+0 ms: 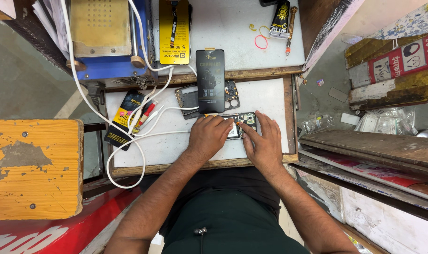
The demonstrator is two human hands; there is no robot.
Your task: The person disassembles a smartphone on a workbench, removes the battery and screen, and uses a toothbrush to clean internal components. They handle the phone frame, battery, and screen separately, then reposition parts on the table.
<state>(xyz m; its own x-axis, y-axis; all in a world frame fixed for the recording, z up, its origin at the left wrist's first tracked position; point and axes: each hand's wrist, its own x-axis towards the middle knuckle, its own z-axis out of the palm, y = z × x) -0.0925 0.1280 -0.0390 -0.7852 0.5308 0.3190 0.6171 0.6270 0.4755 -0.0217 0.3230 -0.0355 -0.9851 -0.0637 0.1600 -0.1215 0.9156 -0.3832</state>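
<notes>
While both palms face down over the white worktop (176, 146), the left hand (208, 136) and right hand (264, 141) press side by side on an opened dark phone with exposed circuit board (244, 121), fingers spread flat, gripping nothing. The phone lies just below a black rectangular packet (210, 80); a white cable (129, 146) loops well left of it.

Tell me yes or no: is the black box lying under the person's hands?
No, the black box lies beyond both hands, while the left hand and right hand rest on the opened phone.
</notes>
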